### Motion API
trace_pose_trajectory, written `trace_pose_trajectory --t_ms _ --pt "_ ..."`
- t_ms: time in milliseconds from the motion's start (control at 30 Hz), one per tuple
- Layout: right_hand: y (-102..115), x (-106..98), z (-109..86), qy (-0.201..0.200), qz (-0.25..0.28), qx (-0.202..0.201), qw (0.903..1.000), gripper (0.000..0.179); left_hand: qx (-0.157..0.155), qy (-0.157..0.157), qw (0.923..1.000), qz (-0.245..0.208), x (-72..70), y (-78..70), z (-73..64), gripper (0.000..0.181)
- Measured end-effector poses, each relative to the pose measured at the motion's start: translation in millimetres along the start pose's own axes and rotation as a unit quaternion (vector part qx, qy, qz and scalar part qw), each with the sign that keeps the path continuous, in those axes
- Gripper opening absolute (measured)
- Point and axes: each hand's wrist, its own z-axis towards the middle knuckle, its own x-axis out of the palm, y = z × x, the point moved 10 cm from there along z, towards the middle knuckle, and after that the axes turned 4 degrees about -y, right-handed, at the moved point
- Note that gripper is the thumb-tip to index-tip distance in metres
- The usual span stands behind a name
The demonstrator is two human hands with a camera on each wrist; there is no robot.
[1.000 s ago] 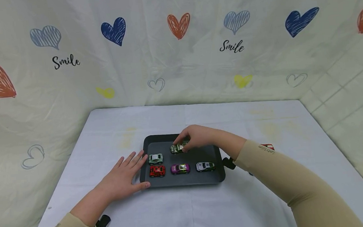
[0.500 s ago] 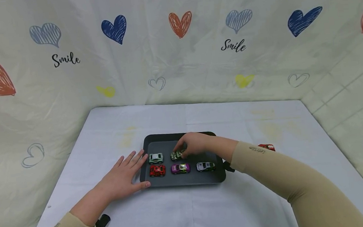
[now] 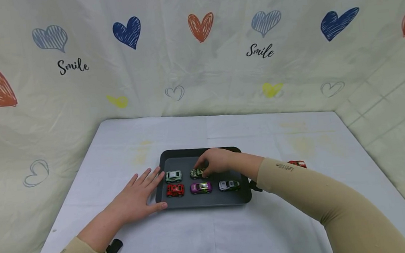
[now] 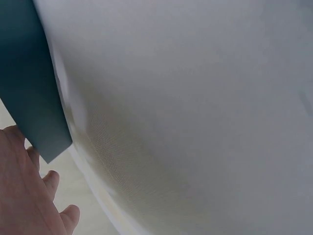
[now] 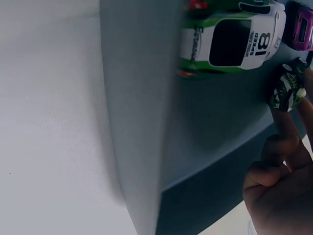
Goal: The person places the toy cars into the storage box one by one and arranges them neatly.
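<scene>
Currently, your left hand [image 3: 134,200] is lying spread against the tray [image 3: 209,201], gripping nothing; beyond the purple car [image 3: 201,188], your right hand [image 3: 217,160] is pinching the camouflage car [image 3: 196,174], where a sideways slip could be bumping the two together. One tray is holding five cars; one red car [image 3: 297,164] is sitting outside.

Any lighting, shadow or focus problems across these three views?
Head: fairly even light, soft shading on the tablecloth; left wrist: tray dark against pale tablecloth; right wrist: right hand shaded, tray's near edge blurred, though 18 legible on the green-and-white car.
</scene>
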Motion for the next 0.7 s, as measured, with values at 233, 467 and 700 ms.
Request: trace_pose_trajectory --t_ms 233,467,700 --pt "0.4 -3.8 -1.1 -0.001 0.012 -0.005 0.9999 0.039 0.0 0.002 1.0 -0.003 -0.3 -0.7 -0.4 0.096" --pt "-1.6 -13.0 -6.6 -0.019 0.024 -0.014 0.9994 0.04 -0.004 0.005 1.0 0.0 0.3 0.1 -0.5 0.097" --pt "-4.4 -25.5 -20.3 -0.039 0.051 -0.017 0.9978 0.041 -0.005 0.007 1.0 -0.001 0.0 -0.5 -0.4 0.097"
